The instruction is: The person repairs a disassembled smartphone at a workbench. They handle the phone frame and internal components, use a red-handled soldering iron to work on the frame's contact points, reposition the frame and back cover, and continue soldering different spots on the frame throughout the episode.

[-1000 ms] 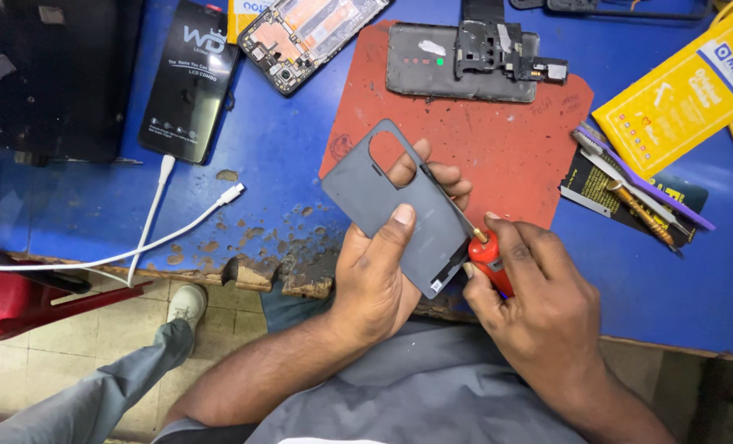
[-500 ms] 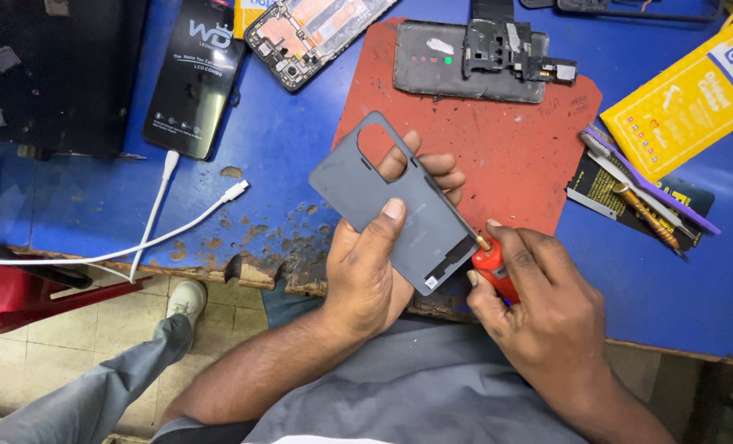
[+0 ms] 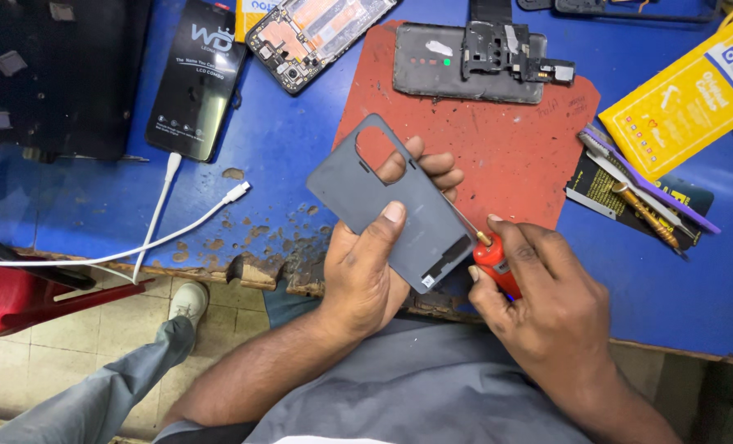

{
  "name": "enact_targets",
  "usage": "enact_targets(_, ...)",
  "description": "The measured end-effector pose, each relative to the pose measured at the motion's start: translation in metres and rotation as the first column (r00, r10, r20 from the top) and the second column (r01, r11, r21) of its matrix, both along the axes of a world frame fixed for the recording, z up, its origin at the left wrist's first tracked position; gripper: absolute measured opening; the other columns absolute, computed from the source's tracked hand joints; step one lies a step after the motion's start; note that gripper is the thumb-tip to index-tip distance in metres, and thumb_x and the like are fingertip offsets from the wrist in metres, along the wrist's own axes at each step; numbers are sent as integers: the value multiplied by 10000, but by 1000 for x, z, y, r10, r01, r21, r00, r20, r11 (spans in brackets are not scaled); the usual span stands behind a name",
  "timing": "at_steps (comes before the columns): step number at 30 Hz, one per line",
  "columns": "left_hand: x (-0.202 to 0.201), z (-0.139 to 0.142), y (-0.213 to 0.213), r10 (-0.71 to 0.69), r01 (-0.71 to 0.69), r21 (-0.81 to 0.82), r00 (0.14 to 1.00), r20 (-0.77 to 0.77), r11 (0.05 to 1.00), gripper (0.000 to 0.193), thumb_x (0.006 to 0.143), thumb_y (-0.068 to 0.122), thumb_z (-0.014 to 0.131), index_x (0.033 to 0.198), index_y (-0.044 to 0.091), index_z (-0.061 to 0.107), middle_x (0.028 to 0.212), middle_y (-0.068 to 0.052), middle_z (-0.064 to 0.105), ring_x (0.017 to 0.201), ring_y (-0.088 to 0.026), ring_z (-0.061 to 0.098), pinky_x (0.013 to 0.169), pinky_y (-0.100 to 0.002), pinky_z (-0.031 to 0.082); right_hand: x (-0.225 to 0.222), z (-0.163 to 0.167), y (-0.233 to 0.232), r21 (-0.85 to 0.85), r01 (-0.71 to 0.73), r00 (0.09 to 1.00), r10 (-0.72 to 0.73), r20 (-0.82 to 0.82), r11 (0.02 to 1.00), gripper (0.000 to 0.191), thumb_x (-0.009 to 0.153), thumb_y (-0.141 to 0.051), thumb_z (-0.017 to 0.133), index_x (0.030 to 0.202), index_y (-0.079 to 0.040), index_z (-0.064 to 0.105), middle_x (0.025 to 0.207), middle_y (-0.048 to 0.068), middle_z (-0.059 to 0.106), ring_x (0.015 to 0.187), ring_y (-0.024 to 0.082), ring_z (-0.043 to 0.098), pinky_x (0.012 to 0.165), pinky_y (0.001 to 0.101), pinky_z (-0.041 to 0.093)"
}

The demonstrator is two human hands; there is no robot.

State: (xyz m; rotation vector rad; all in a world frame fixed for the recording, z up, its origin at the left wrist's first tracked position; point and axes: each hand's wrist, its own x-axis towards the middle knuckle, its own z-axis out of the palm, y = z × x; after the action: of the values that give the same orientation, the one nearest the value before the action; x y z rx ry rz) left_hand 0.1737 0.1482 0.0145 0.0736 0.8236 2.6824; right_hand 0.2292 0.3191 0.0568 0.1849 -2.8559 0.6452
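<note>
My left hand (image 3: 366, 271) grips a grey phone back cover (image 3: 391, 205) with a camera cut-out, thumb across its face and fingers behind it, held tilted above the red work mat (image 3: 514, 156). My right hand (image 3: 539, 304) holds a red-handled screwdriver (image 3: 494, 263), its thin metal tip touching the cover's right edge near the lower corner. A second dark phone frame (image 3: 465, 70) with an exposed board lies at the mat's far edge.
On the blue table (image 3: 284, 164) lie an opened phone with orange internals (image 3: 313, 37), a black screen-part package (image 3: 198, 82), a white cable (image 3: 169, 230), a yellow package (image 3: 687, 94) and several hand tools (image 3: 642, 193). A red stool (image 3: 21, 300) stands at left.
The cover and both hands have shifted slightly left and down over the mat. The screwdriver stays against the cover's right edge.
</note>
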Motion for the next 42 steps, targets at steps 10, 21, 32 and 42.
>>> enact_targets(10,-7,4,-8,4,-4,-4,1000,17,1000,634,1087,185,482,1634,-20,237,1582,-240,434,1510,-341,445,1302,-473,347,4,-3,8,-39,11,999,-13,-47,999,460,822,-81,767,1268,-10,678,1112,145,668,911,279,705,796,393,579)
enact_targets(21,-7,-1,-7,-17,15,43,999,47,999,631,1092,175,491,1639,-26,249,1540,-245,472,1465,-359,482,1281,-480,369,8,-7,10,36,-64,998,64,9,997,512,713,-124,814,1204,-19,709,1051,119,683,876,289,705,740,395,568)
enact_targets(32,-1,6,-6,-114,114,-5,993,4,993,655,1051,136,467,1635,-27,220,1679,-210,318,1588,-344,324,1295,-487,330,-2,6,14,80,24,998,-20,-62,997,469,772,-82,793,1225,-7,697,1080,140,680,897,301,702,775,399,573)
enact_targets(42,3,8,-7,-240,237,68,969,51,969,689,1035,149,495,1634,-42,213,1697,-194,299,1585,-337,316,1281,-482,332,-17,27,26,150,43,991,-23,-130,988,451,821,-88,821,1245,-8,689,1115,145,675,934,305,690,789,394,567)
